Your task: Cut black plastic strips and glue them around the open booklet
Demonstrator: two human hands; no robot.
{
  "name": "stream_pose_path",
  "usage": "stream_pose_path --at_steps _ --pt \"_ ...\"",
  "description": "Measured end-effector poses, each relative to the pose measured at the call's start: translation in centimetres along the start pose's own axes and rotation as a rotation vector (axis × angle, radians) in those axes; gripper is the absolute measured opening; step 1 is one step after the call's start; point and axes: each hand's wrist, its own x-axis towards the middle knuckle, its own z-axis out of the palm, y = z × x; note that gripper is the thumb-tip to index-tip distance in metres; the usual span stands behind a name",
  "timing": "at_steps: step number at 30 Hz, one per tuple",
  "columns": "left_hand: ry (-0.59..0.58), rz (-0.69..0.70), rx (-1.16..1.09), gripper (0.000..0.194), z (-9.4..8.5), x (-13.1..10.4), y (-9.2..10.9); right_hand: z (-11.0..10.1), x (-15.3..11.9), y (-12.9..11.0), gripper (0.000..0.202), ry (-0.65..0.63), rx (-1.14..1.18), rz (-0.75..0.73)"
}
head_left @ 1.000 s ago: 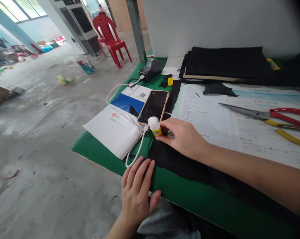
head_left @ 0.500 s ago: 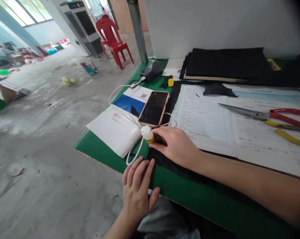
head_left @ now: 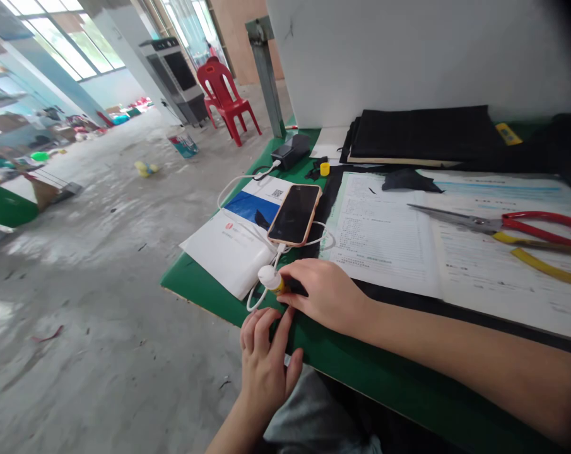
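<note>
1. white and yellow, the small bottle [head_left: 270, 279] is at the near edge of the green table [head_left: 195, 277], tilted, its pale top toward the left.
2. the right hand [head_left: 325, 293] is closed on the bottle, pinching its side between thumb and fingers.
3. the left hand [head_left: 266, 356] is open, palm down at the table edge, fingers slightly parted and thumb out; its fingertips are near the right thumb, though i cannot tell whether they touch.
4. beyond the bottle, the phone [head_left: 294, 214] lies partly on a white and blue booklet [head_left: 228, 249], with a white cable [head_left: 280, 251] at its near end.
5. a yellow cap [head_left: 324, 169] sits past the phone.
6. red and yellow handled scissors [head_left: 479, 222] lie on the printed papers [head_left: 384, 246] to the right.
</note>
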Motion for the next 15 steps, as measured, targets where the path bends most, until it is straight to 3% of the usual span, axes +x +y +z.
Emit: stream_pose_path --at_steps 5,9,15 --pt "0.052 0.002 0.005 0.044 0.5 -0.5 -0.1 0.4 -0.3 -0.6 0.017 -0.037 0.051 0.009" --pt "0.057 0.014 0.016 0.048 0.6 -0.5 -0.1 -0.1 -0.4 -1.1 0.019 -0.068 0.156 0.069" --pt "-0.028 0.037 0.015 0.051 -0.6 0.6 0.3 -5.4 -0.2 -0.6 0.023 0.19 0.155 0.113"
